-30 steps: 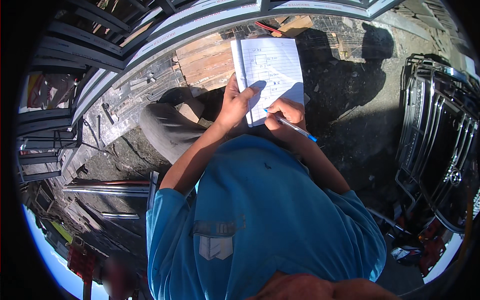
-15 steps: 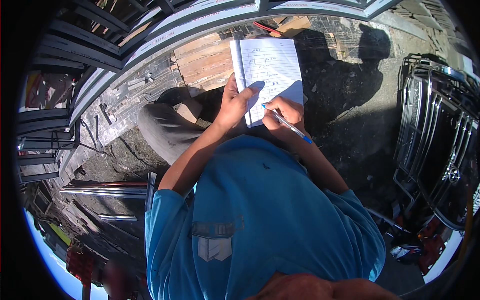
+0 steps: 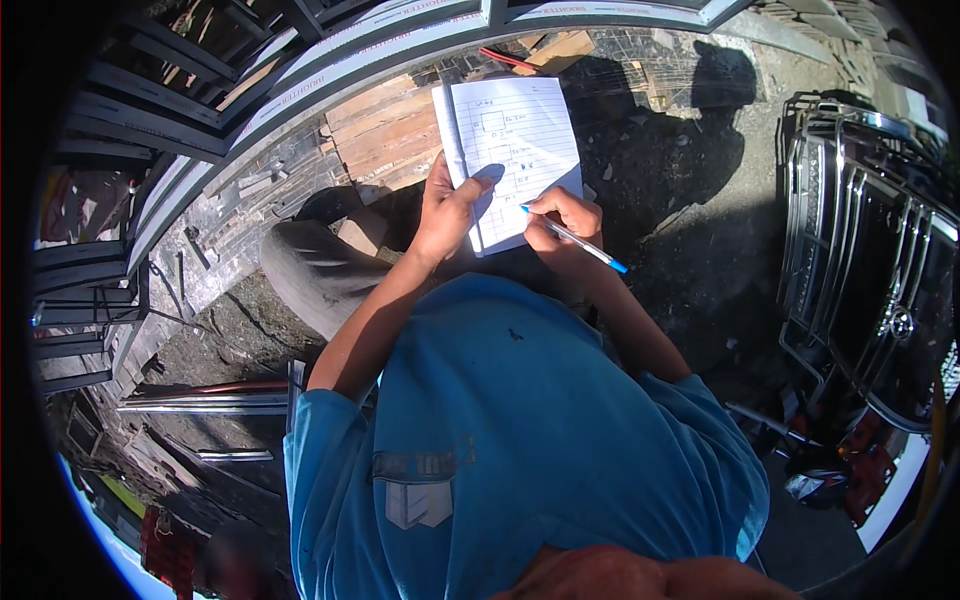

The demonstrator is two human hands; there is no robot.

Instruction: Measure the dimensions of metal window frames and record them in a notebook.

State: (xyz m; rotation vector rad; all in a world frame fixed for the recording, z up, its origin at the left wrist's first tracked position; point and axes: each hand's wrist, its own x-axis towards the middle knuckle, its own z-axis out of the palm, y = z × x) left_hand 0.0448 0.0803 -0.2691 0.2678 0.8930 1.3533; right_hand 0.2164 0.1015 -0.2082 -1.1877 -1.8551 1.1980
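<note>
item one: notebook (image 3: pixel 545 120), open to a lined page with pen-drawn boxes and short notes. located straight ahead of the torso, between the two hands. long axis runs away from the body, far end leaning a little to the left; a thick folded edge lies along its left side. lower part of the page in shade, upper part in sun.

item two: pen (image 3: pixel 592 250), pale barrel, blue at both ends. lies aslant to the notebook's long axis, tip pointing forward and left, rear end pointing back and right, clear of the page. tip stands over the lower page, right of the shaded drawings; whether it touches the paper cannot be told. right hand is the nearer to this spot; left hand sits across the page.

item three: left hand (image 3: pixel 446 210), at the left edge of the notebook. thumb laid flat on the page, fingers wrapped around behind, pinching the notebook between them. forearm slants forward and to the right.

item four: right hand (image 3: pixel 566 218), at the lower right of the page. thumb and forefinger pinch the pen close to its tip, remaining fingers curled under. forearm slants forward and to the left.

surroundings: wooden boards (image 3: pixel 375 135) beyond the left hand; grey metal frames (image 3: pixel 165 97) at far left; chrome grille (image 3: pixel 835 230) well apart at right.
</note>
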